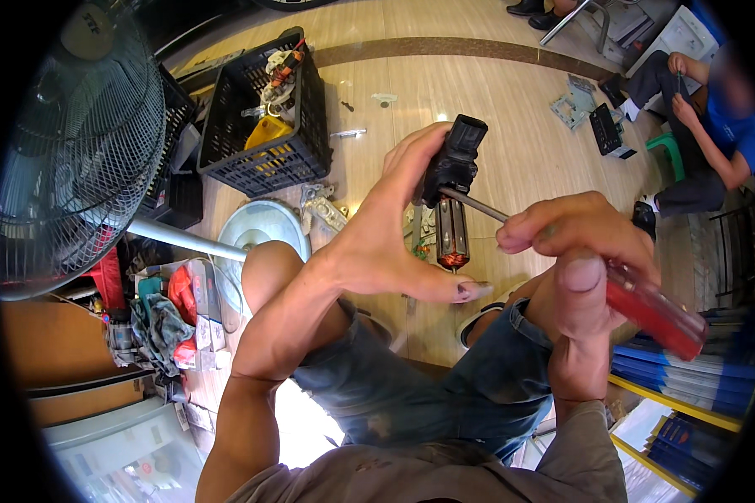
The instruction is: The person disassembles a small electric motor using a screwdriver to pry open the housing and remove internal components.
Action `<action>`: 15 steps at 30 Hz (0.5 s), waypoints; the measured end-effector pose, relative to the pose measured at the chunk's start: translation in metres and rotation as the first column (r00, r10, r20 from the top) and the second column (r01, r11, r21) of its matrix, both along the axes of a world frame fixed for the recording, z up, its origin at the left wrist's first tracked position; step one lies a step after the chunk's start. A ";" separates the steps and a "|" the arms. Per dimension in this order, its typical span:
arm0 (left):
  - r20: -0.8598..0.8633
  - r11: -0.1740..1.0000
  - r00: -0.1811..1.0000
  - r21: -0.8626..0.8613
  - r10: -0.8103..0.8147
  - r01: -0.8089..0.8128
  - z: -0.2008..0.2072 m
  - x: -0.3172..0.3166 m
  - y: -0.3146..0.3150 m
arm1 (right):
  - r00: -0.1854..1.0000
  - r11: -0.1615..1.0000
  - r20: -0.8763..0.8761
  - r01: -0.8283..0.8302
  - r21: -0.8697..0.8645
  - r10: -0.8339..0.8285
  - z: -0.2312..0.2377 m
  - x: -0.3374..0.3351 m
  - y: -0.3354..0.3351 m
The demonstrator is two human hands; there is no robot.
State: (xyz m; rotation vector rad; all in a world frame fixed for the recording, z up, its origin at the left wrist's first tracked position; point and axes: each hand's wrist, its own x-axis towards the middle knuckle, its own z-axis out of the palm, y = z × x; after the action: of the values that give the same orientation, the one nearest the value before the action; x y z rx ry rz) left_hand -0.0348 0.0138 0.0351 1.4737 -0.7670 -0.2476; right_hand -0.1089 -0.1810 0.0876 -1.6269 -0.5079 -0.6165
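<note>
My left hand (369,230) grips a black plastic part (457,163) with a boxy socket at its upper end. The fingers curl behind it, mostly hidden, while the thumb sticks out apart from it. In my right hand (575,243) is a screwdriver with a clear red handle (658,314). Its steel shaft slants up to the left, and the tip meets the lower side of the black part. Just below that part shows a dark striped cylinder with a red end (452,235); whether it is attached or lies on the floor, I cannot tell.
At the left a fan (84,159) rises from a round base (264,222). A black crate (268,159) holds mixed parts. Metal pieces (323,210) lie on the tiled floor. Another person (713,126) sits at the far right near a black box (610,132). Blue packages (679,381) fill a right-hand shelf.
</note>
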 end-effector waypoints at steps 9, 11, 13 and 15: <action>0.002 0.999 1.000 0.042 -0.005 0.005 0.001 -0.002 -0.002 | 0.982 0.985 0.123 0.154 -0.078 -0.143 0.002 0.000 0.011; -0.028 0.999 1.000 0.043 -0.008 0.009 0.003 -0.003 -0.002 | 0.983 0.986 0.115 0.151 -0.068 -0.143 0.002 0.000 0.005; -0.055 0.999 0.998 0.044 -0.014 0.016 0.003 -0.003 -0.003 | 0.991 0.993 0.126 0.052 -0.111 -0.038 0.003 0.000 -0.005; -0.036 0.998 0.999 0.050 -0.022 0.024 0.000 -0.002 -0.003 | 0.992 0.992 0.124 0.017 -0.124 -0.002 0.003 -0.001 -0.008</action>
State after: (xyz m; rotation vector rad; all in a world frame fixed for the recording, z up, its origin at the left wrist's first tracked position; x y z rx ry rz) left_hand -0.0367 0.0104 0.0356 1.5044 -0.7546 -0.3112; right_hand -0.1097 -0.1888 0.0909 -1.7166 -0.6410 -0.7076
